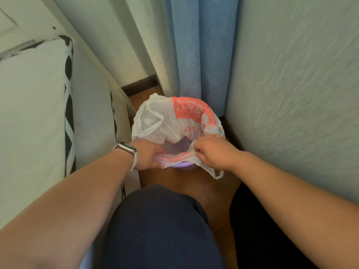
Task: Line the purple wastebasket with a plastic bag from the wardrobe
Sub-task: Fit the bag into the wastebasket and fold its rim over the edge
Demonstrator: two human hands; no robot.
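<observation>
Dark blue trousers cover my knee nearest the camera, and beyond it my left hand and right hand both pinch the near edge of the white plastic bag, fingers clenched on it. Its open mouth drapes over the purple wastebasket on the wooden floor, before the blue curtain.

There is a single view, from a wide-angle camera worn on the person's head. It looks steeply down and forward along both bare forearms, close enough that they fill the lower corners. At the frame's centre, near the lens, sits a translucent white plastic bag with red print. A pale upholstered cushion with black-and-white trim bends up the left edge, a textured pale wall up the right.
</observation>
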